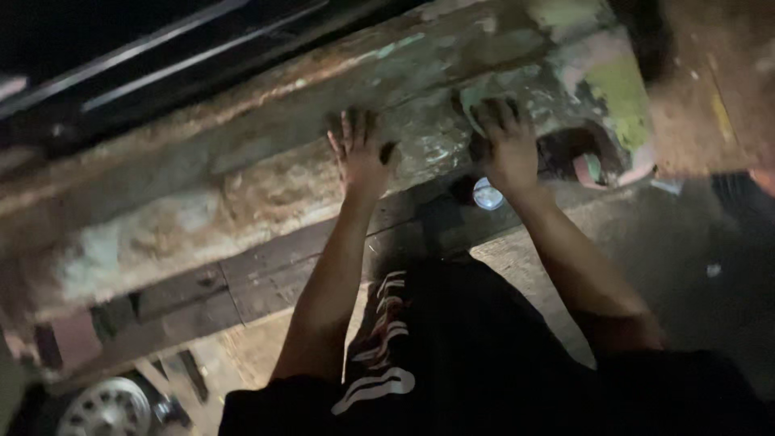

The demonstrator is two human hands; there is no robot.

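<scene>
Across the upper frame a long rusty beam [266, 186] runs diagonally, its face pitted brown with flaking pale green and whitish paint and a yellow-green patch at the right end. Left hand [359, 153] lies flat on it with fingers spread, right hand [507, 141] presses on it just beside, fingers close together and curled over a green patch; nothing pinched. Below the beam sit dark wooden planks [266, 278], a small round shiny cap [488, 194] near the right wrist, and a wheel rim [109, 408] at bottom left; the picture is blurred and dim.
</scene>
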